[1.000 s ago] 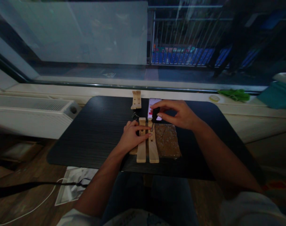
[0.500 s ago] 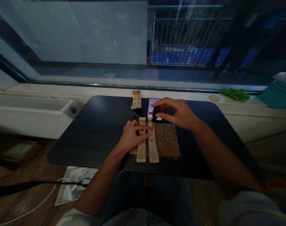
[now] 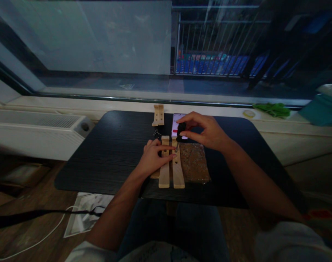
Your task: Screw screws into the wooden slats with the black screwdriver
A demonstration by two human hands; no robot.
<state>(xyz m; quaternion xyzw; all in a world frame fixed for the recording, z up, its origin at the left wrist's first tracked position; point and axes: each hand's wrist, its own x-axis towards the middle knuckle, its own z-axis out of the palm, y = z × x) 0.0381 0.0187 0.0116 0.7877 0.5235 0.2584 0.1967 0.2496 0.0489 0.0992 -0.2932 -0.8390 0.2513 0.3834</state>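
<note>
My right hand (image 3: 202, 130) grips the black handle of a screwdriver (image 3: 181, 130) between thumb and fingers. The screwdriver's shaft points down to a hole in the right-hand wooden piece (image 3: 178, 174), a pale, flared leg shape. My left hand (image 3: 152, 156) holds that piece down, with thumb and forefinger stretched across the left-hand wooden piece (image 3: 164, 176) to either side of the screwdriver tip. Its other fingers are curled at the left. Both pieces lie side by side over a brown, plastic-wrapped slab (image 3: 195, 163). Whether a screw sits under the tip is too small to tell.
Two similar wooden pieces (image 3: 158, 115) stand at the back of the black table (image 3: 100, 153). Small metal parts (image 3: 156, 134) lie before them. A lit phone (image 3: 176, 120) is behind the screwdriver. Beyond are the windowsill (image 3: 204, 108), with green leaves (image 3: 273, 110), and a radiator (image 3: 42, 134).
Both hands, the screwdriver and the wooden pieces stay in practically the same place. The fingers of my right hand have shifted very slightly on the handle.
</note>
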